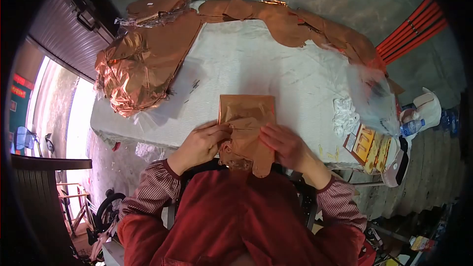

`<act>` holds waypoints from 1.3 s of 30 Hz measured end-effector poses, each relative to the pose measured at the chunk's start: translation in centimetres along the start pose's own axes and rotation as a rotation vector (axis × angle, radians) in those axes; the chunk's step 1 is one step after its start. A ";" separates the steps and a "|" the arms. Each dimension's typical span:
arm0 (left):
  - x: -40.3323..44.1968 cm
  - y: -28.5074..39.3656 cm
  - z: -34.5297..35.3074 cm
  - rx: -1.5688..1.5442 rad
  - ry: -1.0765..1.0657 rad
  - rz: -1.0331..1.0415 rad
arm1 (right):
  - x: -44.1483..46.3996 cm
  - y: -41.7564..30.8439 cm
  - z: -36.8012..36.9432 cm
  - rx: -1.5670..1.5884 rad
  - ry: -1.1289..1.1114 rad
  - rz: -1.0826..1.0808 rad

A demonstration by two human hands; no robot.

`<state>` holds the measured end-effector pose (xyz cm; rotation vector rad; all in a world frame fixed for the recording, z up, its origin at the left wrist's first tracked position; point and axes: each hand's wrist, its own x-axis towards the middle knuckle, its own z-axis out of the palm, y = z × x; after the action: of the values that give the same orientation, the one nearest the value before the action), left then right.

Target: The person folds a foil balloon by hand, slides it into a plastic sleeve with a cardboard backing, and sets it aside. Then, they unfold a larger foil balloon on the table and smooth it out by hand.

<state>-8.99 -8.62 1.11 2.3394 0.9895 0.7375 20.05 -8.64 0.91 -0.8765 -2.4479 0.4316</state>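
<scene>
A copper-coloured foil balloon point(249, 111), folded into a flat rectangle, lies at the near edge of the white-covered table point(236, 59). Its lower end, with a rounded tab and a crumpled part, hangs over the edge toward my lap. My left hand point(204, 142) has curled fingers pinching the balloon's left side. On the opposite side, my right hand point(286, 147) grips the right edge, fingers bent over the foil; the thumb is hard to make out.
Crumpled foil point(135, 81) is heaped at the left, with a clear-wrapped pack point(160, 5) behind it. Flat foil pieces point(290, 27) line the far edge. At the right are white ribbon bundles point(346, 116), yellow boxes point(373, 149), clear plastic bags point(372, 93) and a bottle point(413, 127).
</scene>
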 end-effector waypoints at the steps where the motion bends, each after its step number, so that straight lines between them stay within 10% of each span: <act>1: -0.1 0.3 0.0 0.028 0.000 0.005 | -0.5 -0.3 0.2 -0.001 -0.001 0.001; 13: -1.9 1.0 1.5 0.118 0.109 0.039 | -1.7 -1.5 0.4 0.071 0.044 0.087; 21: 0.8 1.6 3.2 -0.069 0.331 -0.386 | 1.7 -3.3 2.2 0.348 0.410 0.830; 37: 2.6 2.4 2.9 0.149 0.238 -0.462 | 2.8 -1.7 3.0 -0.181 0.409 0.613; 39: 2.6 2.5 2.8 0.137 0.235 -0.460 | 2.7 -2.7 2.4 -0.321 0.299 0.212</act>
<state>-4.41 -8.82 1.32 2.0418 1.6545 0.7835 15.53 -9.15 1.08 -1.2425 -2.1865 -0.0273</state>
